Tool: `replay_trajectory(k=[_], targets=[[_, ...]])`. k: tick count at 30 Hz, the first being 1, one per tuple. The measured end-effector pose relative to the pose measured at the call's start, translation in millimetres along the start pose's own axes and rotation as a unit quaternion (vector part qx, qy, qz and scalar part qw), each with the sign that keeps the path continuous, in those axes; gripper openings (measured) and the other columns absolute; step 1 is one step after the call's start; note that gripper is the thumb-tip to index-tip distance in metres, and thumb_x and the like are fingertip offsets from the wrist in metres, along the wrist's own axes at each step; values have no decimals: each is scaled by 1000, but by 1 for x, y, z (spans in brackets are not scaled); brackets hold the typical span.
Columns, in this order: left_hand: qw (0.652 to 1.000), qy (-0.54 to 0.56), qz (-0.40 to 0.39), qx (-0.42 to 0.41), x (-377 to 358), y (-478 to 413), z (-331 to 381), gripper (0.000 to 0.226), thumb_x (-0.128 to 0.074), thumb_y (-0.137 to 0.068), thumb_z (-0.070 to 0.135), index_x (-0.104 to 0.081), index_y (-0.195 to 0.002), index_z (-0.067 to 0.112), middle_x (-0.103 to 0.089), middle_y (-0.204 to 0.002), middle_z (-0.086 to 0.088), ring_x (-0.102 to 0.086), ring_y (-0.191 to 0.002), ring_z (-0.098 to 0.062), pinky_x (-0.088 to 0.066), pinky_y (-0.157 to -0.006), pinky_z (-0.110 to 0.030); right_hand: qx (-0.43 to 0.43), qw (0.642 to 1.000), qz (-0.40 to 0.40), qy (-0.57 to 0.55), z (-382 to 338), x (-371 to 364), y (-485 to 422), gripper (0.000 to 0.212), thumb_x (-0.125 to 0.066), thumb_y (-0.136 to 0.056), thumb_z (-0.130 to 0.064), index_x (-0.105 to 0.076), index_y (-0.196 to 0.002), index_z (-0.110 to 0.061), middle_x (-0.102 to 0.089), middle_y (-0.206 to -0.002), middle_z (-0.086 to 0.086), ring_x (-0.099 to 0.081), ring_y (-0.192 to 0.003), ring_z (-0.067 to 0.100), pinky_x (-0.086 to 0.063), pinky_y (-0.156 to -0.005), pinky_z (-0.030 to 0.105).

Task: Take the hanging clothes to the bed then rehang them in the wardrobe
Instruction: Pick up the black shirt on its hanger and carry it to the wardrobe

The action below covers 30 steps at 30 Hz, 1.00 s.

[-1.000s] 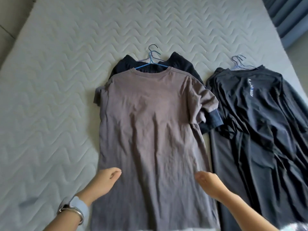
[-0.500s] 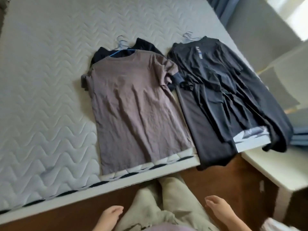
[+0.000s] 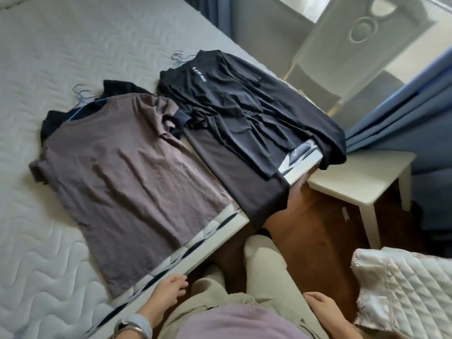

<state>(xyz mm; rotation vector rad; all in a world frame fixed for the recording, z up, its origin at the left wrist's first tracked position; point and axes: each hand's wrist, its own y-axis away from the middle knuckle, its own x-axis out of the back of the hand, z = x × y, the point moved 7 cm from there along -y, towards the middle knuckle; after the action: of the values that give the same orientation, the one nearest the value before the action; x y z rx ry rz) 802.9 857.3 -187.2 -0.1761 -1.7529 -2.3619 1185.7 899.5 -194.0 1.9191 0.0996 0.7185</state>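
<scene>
A brown T-shirt [image 3: 127,177] lies flat on the quilted mattress [image 3: 49,57], on a blue hanger [image 3: 82,100], with a dark navy garment [image 3: 122,88] under it. To its right lies a pile of black shirts [image 3: 244,113] on light hangers [image 3: 179,59], their hems drooping over the bed's edge. My left hand [image 3: 168,292], with a watch on the wrist, hangs by the mattress edge, fingers loosely apart and holding nothing. My right hand [image 3: 320,304] is low beside my leg, also holding nothing. Both hands are off the clothes.
A white bedside table [image 3: 362,182] stands right of the bed, with blue curtains [image 3: 403,113] behind it. A white quilted cushion [image 3: 401,289] sits at the lower right. Brown wooden floor [image 3: 313,231] runs between bed and table. My legs in pale trousers [image 3: 266,277] stand against the bed.
My hands have come off the brown T-shirt and dropped to my sides. The view has swung right and back from the bed, so the table and curtains now show.
</scene>
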Motion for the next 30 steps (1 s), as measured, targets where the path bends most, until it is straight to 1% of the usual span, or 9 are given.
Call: replay_trajectory(k=[6,10,12,16,19,22,25,27,30], targets=[[999,18,23,18,-63,-10,54,33,-41,-96,21,-53,-123,5,-58,-123,-14,-53,-99,-23,-34,-88,-32,-31,999,1,-10,-13,74,-63,16,-53,-87,-14,-69,-86,-11,-64,-97,7,-57,-99,22,-39,-86,29],[997,54,45,15,-110,-5,99,28,-43,-95,19,-56,-117,7,-60,-118,-12,-55,-93,-21,-35,-77,-27,-7,1000,-15,-17,-53,136,-100,15,-50,-90,-13,-64,-88,-8,-63,-70,5,-53,-63,17,-40,-57,24],[997,63,41,0,-131,-1,126,26,-43,-95,19,-57,-114,7,-60,-115,-11,-56,-88,-17,-38,-66,-25,1,999,-25,-37,-82,164,-112,15,-46,-94,-12,-60,-93,-8,-60,-75,7,-53,-64,17,-35,-50,22],[996,77,41,-15,-151,0,162,27,-44,-95,23,-57,-115,10,-61,-113,-6,-55,-104,-20,-38,-90,-32,53,998,-27,-35,-145,206,-130,17,-43,-95,-16,-58,-101,-12,-64,-93,10,-58,-79,19,-40,-59,23],[997,76,34,-1,-155,-6,174,26,-44,-95,26,-55,-114,12,-60,-114,-5,-54,-107,-21,-36,-93,-34,83,995,-28,-36,-177,222,-143,17,-42,-96,-19,-58,-104,-16,-64,-99,9,-60,-88,20,-42,-65,25],[998,54,34,11,-155,-16,180,26,-42,-96,27,-55,-111,10,-60,-105,-4,-55,-99,-21,-38,-79,-30,97,995,-13,-32,-187,226,-150,16,-44,-95,-16,-58,-102,-15,-64,-94,9,-60,-80,19,-41,-63,26],[992,102,73,8,-150,-29,187,16,-44,-95,19,-56,-93,9,-57,-83,-5,-53,-74,-19,-30,-59,-26,83,996,-11,-38,-175,230,-156,13,-47,-93,-9,-59,-91,-10,-61,-82,11,-53,-67,17,-36,-56,24],[988,123,87,26,-151,-28,191,15,-43,-96,19,-55,-94,10,-58,-92,-10,-54,-82,-23,-36,-71,-30,54,998,-23,-7,-165,240,-167,13,-53,-89,-5,-65,-89,-2,-61,-73,9,-54,-69,21,-38,-59,26],[980,161,101,51,-159,-28,198,27,-43,-96,20,-53,-114,3,-55,-105,-13,-51,-97,-25,-33,-101,-41,41,996,-46,67,-172,266,-186,30,-54,-85,7,-63,-58,-1,-56,-61,10,-57,-60,16,-39,-67,19]])
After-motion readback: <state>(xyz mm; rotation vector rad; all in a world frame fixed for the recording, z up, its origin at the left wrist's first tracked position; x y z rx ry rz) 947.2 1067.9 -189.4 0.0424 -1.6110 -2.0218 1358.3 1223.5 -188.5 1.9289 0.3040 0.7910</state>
